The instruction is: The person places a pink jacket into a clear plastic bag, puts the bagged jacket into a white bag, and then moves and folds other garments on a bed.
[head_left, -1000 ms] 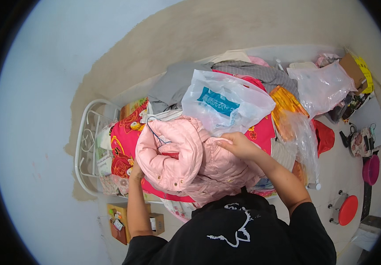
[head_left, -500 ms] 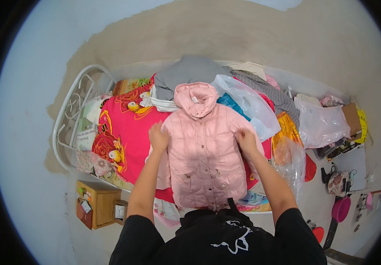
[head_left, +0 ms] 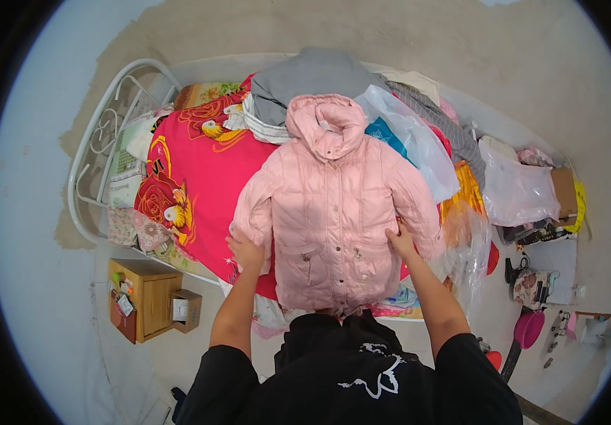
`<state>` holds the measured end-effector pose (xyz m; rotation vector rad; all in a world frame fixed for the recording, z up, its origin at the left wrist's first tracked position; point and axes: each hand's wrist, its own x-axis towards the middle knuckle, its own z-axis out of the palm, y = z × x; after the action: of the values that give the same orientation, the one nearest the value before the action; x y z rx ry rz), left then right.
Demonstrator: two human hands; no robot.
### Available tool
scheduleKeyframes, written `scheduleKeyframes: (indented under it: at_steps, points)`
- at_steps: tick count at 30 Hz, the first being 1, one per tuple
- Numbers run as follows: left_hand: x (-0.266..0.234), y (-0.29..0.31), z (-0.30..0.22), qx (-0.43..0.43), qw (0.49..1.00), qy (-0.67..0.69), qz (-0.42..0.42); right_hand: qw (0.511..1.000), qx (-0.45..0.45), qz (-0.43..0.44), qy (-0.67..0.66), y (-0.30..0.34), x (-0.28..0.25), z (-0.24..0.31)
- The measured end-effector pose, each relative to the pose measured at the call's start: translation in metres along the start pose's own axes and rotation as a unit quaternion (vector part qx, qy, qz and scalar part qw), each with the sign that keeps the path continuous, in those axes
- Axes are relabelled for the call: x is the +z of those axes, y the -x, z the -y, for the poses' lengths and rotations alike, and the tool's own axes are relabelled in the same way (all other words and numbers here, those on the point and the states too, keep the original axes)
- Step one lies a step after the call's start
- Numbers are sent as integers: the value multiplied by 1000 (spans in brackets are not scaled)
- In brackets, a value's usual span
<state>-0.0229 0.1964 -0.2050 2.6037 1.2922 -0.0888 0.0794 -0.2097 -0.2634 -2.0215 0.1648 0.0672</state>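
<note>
A pink padded jacket (head_left: 334, 205) with a hood lies spread front up on the bed, its buttoned front and two pockets showing. Its sleeves slant down and out on both sides. My left hand (head_left: 245, 249), fingers apart, rests against the lower end of the left sleeve, over the red bedcover (head_left: 213, 184). At the jacket's right side, between its body and the right sleeve, my right hand (head_left: 402, 241) is closed on the fabric by the side edge; some of its fingers are hidden.
A grey cloth (head_left: 312, 74) is heaped behind the hood. Clear plastic bags (head_left: 419, 152) and an orange cloth (head_left: 467, 190) lie to the right. The white metal bed frame (head_left: 79, 170) stands at the left, with a wooden cabinet (head_left: 157, 304) below it.
Both hands have moved from the upper sleeves down toward the jacket's lower part. The sleeves now lie wider out from the body. The whole view has shifted slightly.
</note>
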Motion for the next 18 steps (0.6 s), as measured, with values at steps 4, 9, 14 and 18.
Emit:
scheduleKeyframes:
  at_steps: [4,9,14,18]
  points:
    - [26,-27,50,-13,994,89,59,982,152,87,68,22,-19,20]
    - [23,-48,83,90,937,336,-39,979,168,117,-15,34,-29,37]
    - [11,-24,87,8,954,279,-109,987,134,68,-54,48,-33,16]
    - [-4,28,42,123,972,144,-136,946,266,-87,-166,56,-40,-8]
